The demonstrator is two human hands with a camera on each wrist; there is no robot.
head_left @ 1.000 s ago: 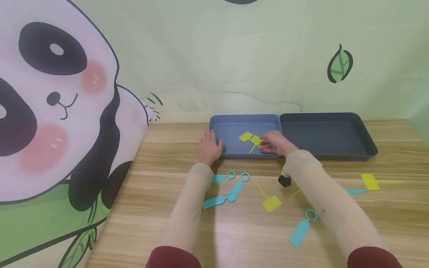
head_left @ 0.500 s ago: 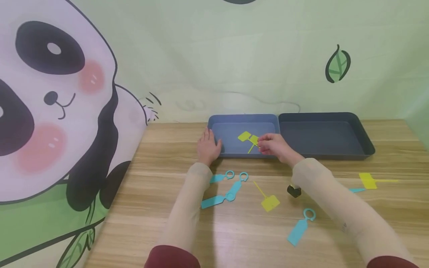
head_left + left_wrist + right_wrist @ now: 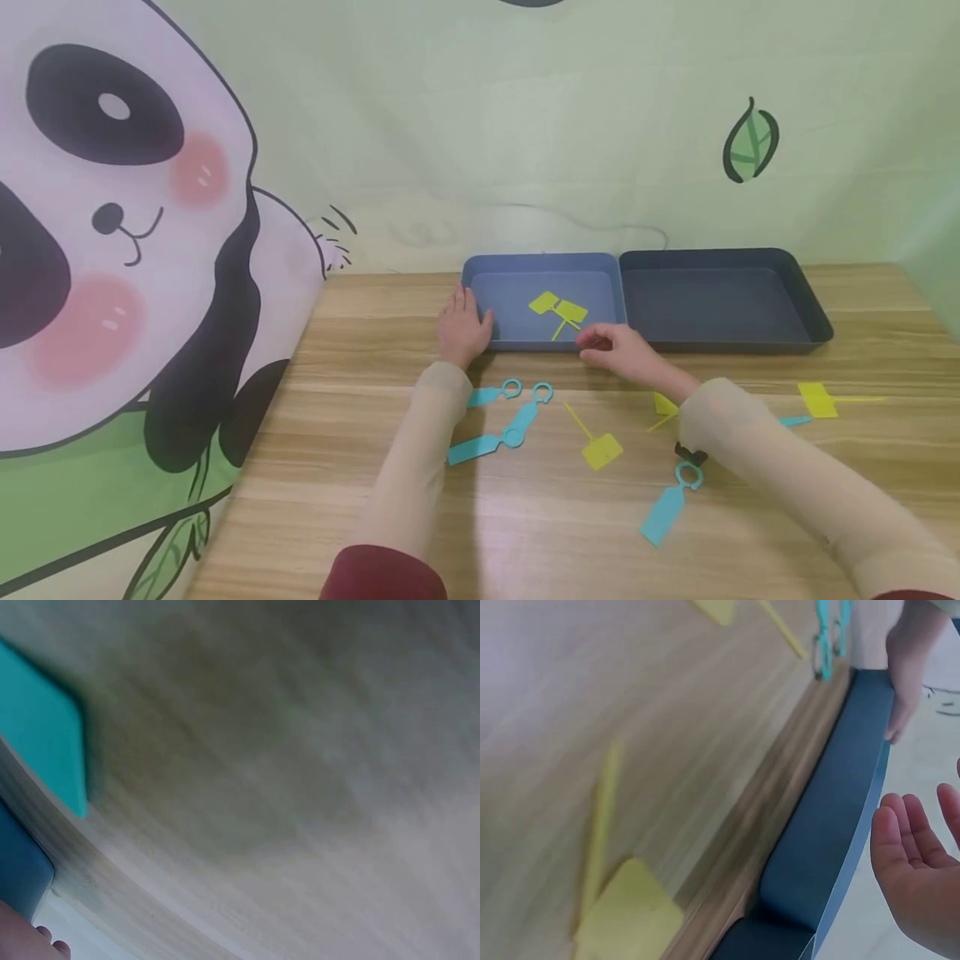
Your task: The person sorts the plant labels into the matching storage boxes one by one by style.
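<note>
My left hand [image 3: 463, 329] rests on the left rim of the blue tray [image 3: 510, 343], its fingers straight. Inside that tray lie two yellow flag-shaped tags [image 3: 572, 311] with thin stems, one across the other. Just over the tray's front right edge is my right hand [image 3: 618, 348], fingers loosely bent and holding nothing. In the right wrist view its fingers [image 3: 922, 836] stand apart from the tray wall [image 3: 829, 795]. Below the right wrist, a yellow tag [image 3: 664, 404] lies on the table, partly hidden by the sleeve.
A dark tray [image 3: 720, 308] adjoins the blue one on the right. On the wooden table [image 3: 540, 525] lie several teal ring-ended tags [image 3: 663, 515] and more yellow tags [image 3: 602, 451]. A black piece [image 3: 691, 454] sits at the right sleeve. Behind is a panda-print cloth [image 3: 450, 125].
My right hand has let go of a yellow tag in the blue tray and drawn back toward the front edge. My left hand keeps its place on the rim.
</note>
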